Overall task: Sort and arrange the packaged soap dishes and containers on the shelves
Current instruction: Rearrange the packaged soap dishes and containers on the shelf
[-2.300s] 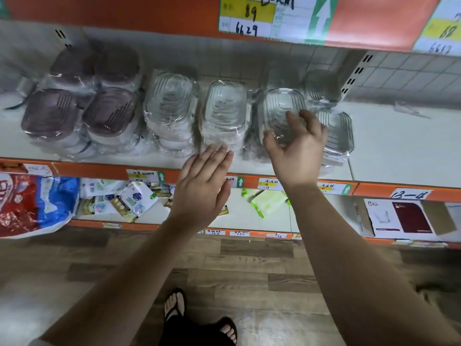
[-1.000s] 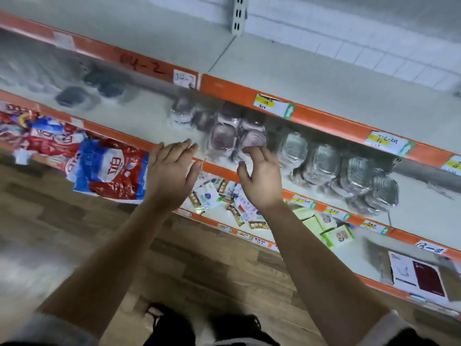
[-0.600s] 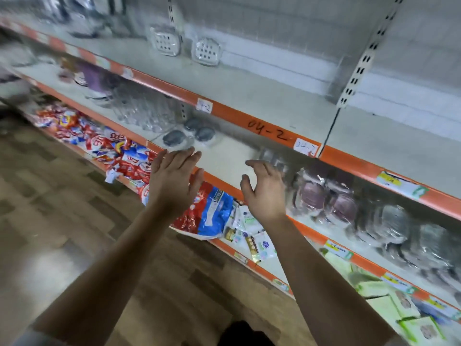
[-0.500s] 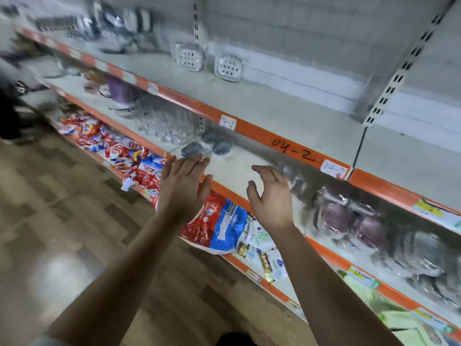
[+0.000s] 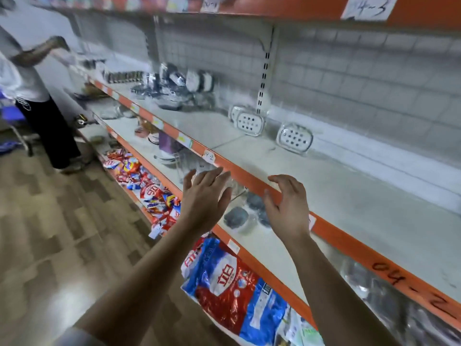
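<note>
Left hand [image 5: 204, 198]: fingers straight, spread wide, holding nothing. Right hand [image 5: 289, 206]: fingers loosely bent, empty, at the orange front edge of the upper shelf [image 5: 361, 208]; contact cannot be told.

White soap dishes [image 5: 295, 139] stand on a long side at that shelf's back edge, leaning on the wall. Long axis runs along the edge; perforated faces point toward the aisle.

Dark wrapped containers [image 5: 236, 216] lie flat near the front edge of the middle shelf [image 5: 262, 243], between the hands; axis too blurred to tell.

Risk, judged: a reach to the back could knock the leaning dishes flat, and slick wrap could slip from the fingers.
</note>
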A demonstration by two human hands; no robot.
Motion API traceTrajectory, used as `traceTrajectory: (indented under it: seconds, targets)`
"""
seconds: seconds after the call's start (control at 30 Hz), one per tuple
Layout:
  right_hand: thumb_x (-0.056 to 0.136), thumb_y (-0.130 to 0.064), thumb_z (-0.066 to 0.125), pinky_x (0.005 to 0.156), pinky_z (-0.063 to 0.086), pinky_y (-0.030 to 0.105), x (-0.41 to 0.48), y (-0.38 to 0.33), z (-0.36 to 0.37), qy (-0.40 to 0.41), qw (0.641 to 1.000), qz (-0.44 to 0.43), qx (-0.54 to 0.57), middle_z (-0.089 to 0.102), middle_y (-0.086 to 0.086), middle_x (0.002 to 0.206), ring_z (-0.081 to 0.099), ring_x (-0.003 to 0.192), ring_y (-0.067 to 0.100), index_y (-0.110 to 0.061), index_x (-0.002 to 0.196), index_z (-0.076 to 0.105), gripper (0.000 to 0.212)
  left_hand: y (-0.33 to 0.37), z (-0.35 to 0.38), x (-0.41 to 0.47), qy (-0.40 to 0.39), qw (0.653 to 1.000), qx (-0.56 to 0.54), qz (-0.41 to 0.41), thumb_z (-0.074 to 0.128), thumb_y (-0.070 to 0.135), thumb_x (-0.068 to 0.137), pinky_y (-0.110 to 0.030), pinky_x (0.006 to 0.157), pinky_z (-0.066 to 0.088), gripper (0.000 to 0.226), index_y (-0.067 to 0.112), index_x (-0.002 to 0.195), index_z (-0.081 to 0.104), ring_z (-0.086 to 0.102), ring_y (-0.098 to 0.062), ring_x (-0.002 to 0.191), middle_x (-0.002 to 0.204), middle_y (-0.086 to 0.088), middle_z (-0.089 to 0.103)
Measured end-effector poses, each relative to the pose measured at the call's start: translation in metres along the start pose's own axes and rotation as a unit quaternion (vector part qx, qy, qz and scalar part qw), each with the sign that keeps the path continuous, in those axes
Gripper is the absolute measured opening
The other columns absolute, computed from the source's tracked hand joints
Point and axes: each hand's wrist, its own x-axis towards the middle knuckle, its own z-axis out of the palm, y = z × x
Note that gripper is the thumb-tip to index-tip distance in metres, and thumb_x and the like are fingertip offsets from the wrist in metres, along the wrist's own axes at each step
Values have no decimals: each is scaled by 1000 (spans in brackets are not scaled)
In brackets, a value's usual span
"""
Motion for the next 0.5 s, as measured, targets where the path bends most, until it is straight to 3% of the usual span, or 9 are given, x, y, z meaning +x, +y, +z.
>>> traceTrajectory:
  seconds: [0.23,0.4,0.5]
  targets:
    - [93,-22,60,76,32,10,82,-23,96,-24,999,-13,33,62,2,118,44,105,6,-14,116,64,24,-100,18,60,9,999,0,-32,55,30,96,-55,112,24,36,19,130,60,54,-26,125,137,-4,58]
    - [90,-19,62,83,32,15,137,-62,177,-22,998,-41,30,62,0,117,48,107,12,-15,114,64,24,-187,22,109,14,999,4,-43,45,34,98,-53,113,22,39,19,129,61,53,-23,126,137,-2,57]
    - [89,-16,62,86,29,13,166,-86,225,-8,999,-32,29,61,2,117,50,111,20,-13,113,65,24,-243,22,140,20,999,-6,-37,51,31,97,-51,113,21,35,20,129,61,52,-22,126,140,-1,55]
